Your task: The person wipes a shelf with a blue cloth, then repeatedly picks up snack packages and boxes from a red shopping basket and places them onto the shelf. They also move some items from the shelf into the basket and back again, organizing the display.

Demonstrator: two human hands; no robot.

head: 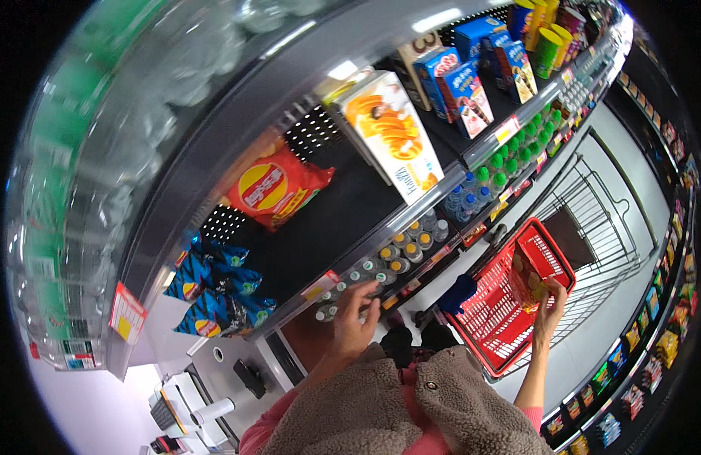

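My right hand (549, 310) pinches the end of a snack bag (525, 283), which hangs over a red plastic shopping basket (501, 341). The basket rests on a wire shopping cart (592, 227). My left hand (356, 324), fingers apart and curved, is raised by the shelf edge, above bottles with white and yellow caps (401, 250); nothing shows in it. Ahead on the black shelf lie a red Lay's chip bag (276, 187) and several blue-and-black chip bags (222, 296). A white and orange biscuit box (393, 136) stands to their right.
Large clear bottles (55, 216) fill the near upper shelf at left. Blue boxes (464, 94) and snack canisters (548, 48) stand further along. Green-capped bottles (512, 151) are on the lower shelf. Another snack shelf (640, 347) curves along the right. A white counter (214, 375) is at lower left.
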